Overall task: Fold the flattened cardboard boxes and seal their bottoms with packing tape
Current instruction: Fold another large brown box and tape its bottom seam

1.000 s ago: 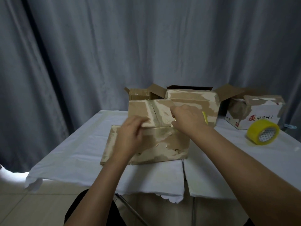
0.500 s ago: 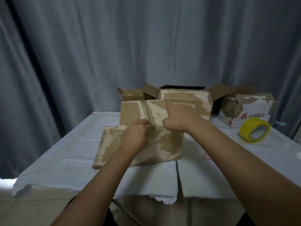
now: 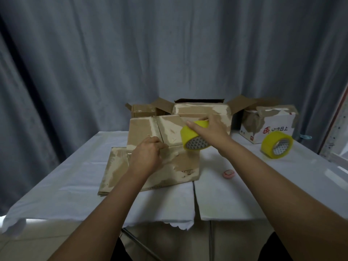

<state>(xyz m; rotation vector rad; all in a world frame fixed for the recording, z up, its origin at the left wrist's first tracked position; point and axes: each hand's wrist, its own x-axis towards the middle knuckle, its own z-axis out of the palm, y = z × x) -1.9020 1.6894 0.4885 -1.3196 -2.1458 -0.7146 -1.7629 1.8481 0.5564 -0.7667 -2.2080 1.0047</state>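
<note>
the right hand (image 3: 211, 129) grips a yellow tape roll (image 3: 194, 137) over the right part of the box (image 3: 150, 157), which lies near the middle of the table (image 3: 56, 185) with its flaps raised. the left hand (image 3: 146, 157), fingers curled, presses on the box by the flap seam. a second roll (image 3: 276, 145) stands well to the right, near a white box (image 3: 267, 127).

Bare forearms, no visible sleeves

left hand (image 3: 146, 156): fingertips hidden, curled | white box (image 3: 269, 127): print unreadable | pink object (image 3: 228, 173): too small
</note>
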